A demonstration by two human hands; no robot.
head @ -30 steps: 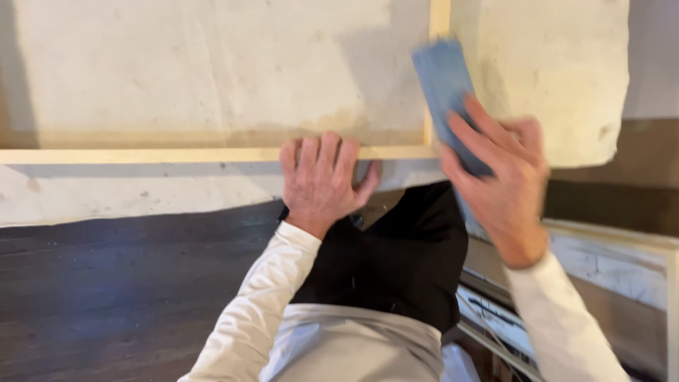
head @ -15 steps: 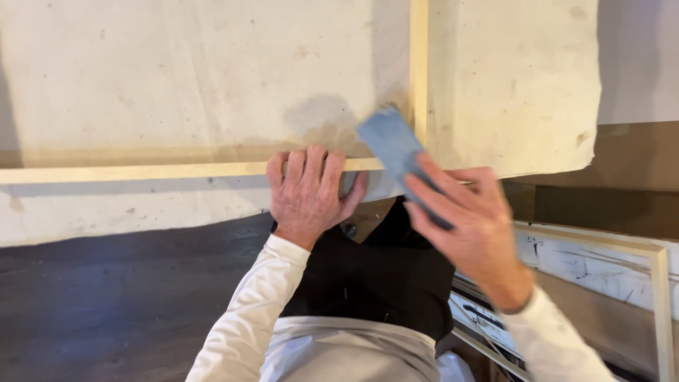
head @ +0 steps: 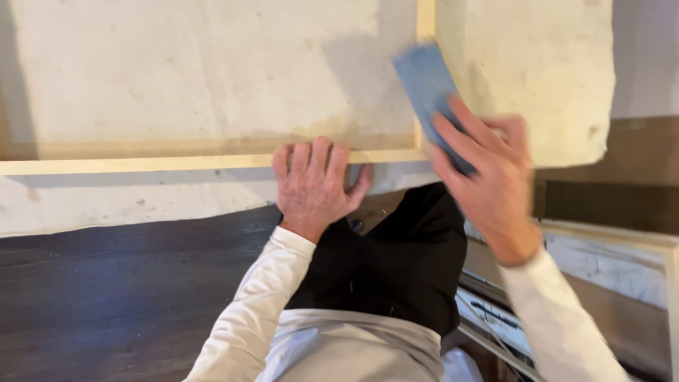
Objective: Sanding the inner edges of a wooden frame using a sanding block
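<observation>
My left hand [head: 315, 182] lies flat with its fingers over the near rail of a pale wooden frame [head: 141, 163]. My right hand [head: 488, 185] grips a blue rectangular block [head: 424, 88], which looks like a sanding block, and holds it against the frame's upright rail [head: 425, 18] near the corner. The block is blurred by motion. An off-white sheet [head: 212, 71] lies under and inside the frame.
The off-white sheet spreads past the frame to the right [head: 537, 78] and toward me. A dark wooden surface [head: 106, 297] lies below it at left. Another pale frame with light panels [head: 608, 262] sits at lower right.
My right hand has carried the blue block up and to the right, from the frame's near rail to the upright rail. My left hand has stayed on the near rail.
</observation>
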